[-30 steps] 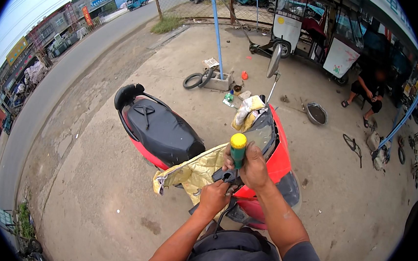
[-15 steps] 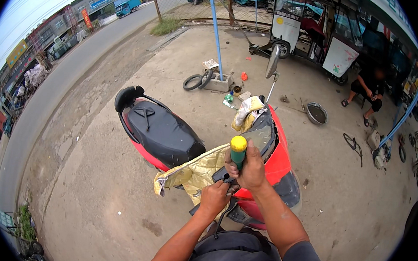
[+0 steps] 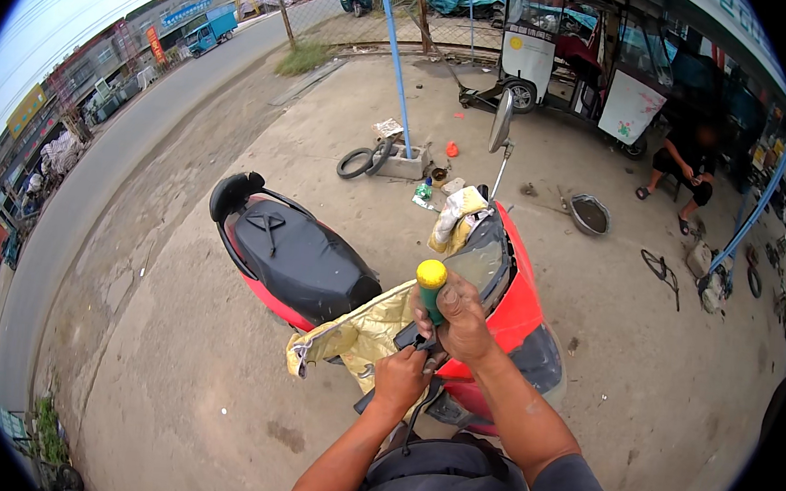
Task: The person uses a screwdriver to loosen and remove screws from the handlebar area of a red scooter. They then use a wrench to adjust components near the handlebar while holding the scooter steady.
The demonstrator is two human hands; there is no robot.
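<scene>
My right hand (image 3: pixel 463 317) is wrapped round the green grip of a screwdriver (image 3: pixel 430 296), its yellow butt end facing up at me. The tool's tip is hidden beneath the hands. Just below it, my left hand (image 3: pixel 401 375) is closed at the near handlebar of a red scooter (image 3: pixel 520 297), its fingers around a small black part (image 3: pixel 420 341) that is mostly covered. A yellow quilted cover (image 3: pixel 349 339) hangs from the handlebar beside both hands. The other handlebar end wears a pale yellow cover (image 3: pixel 458 221). A mirror (image 3: pixel 501 121) rises on its stem there.
The black scooter seat (image 3: pixel 302 261) lies to the left. Beyond stand a blue pole (image 3: pixel 394 70) in a concrete block, loose tyres (image 3: pixel 356 163) and a basin (image 3: pixel 589 214). A seated person (image 3: pixel 690 167) is at the far right, near a white three-wheeler (image 3: pixel 528 58). A road (image 3: pixel 128 146) runs along the left.
The screwdriver and my right hand have shifted slightly left and down, closer to my left hand. The whole view has moved a little. Both hands keep their hold.
</scene>
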